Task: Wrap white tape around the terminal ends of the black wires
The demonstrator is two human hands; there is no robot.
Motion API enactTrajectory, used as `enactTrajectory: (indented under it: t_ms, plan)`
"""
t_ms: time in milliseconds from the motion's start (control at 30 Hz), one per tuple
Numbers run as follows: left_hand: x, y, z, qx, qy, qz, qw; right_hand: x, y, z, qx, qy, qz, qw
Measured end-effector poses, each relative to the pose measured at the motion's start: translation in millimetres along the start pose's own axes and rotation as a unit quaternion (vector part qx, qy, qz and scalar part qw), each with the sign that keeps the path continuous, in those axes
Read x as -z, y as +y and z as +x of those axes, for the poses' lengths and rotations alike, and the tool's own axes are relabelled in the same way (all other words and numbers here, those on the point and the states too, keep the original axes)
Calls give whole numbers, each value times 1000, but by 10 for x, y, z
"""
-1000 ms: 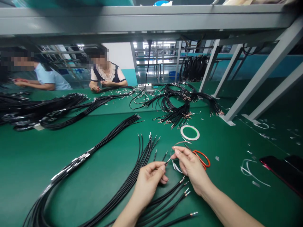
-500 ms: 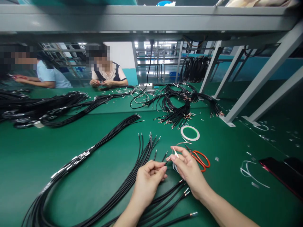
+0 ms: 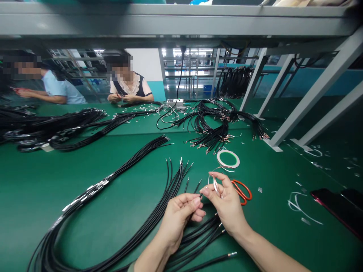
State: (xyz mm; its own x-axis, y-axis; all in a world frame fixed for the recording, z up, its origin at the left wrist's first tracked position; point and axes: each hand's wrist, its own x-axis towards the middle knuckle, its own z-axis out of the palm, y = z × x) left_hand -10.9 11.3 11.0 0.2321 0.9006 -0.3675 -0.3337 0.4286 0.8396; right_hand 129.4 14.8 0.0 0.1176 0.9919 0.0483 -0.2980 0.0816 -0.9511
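Note:
My left hand (image 3: 181,215) is closed, thumb and fingers pinching a black cable (image 3: 201,195) close to its end. Close against it, my right hand (image 3: 227,204) has thumb and forefinger at that cable's tip, with a strip of white tape (image 3: 215,184) looped among its fingers. The tip itself is covered by the fingers. From the strip, a thin tail runs toward a roll of white tape (image 3: 238,158) lying flat beyond the hand. Orange-handled scissors (image 3: 246,194) lie just right of my right hand, their blades hidden. More black cables (image 3: 154,223) with metal ends curve around my left hand.
Cable bundles (image 3: 210,128) lie at the back, beside a white power strip (image 3: 175,102). Grey metal legs (image 3: 309,94) stand on the right under a shelf beam (image 3: 170,24). A dark phone (image 3: 337,211) and tape scraps (image 3: 296,204) lie at right. Two people sit across the table.
My right fingers have closed in on the cable's tip, which showed between the hands before. The white strip has shifted slightly right and its tail now arcs up toward the roll.

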Motion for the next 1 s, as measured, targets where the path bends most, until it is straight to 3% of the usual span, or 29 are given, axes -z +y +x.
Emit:
enactTrajectory:
  t_ms: [133,600,1000]
  plan:
    - [9,49,-18,34,-10,-44,998,6,-7,-9,-3,-15,11,1000]
    - [6,41,-24,50,-25,-41,998,-1,-61,-4,-9,-42,1,999]
    - [-14,16,4,-23,21,2,1000,21,-81,-34,-43,-25,-11,999]
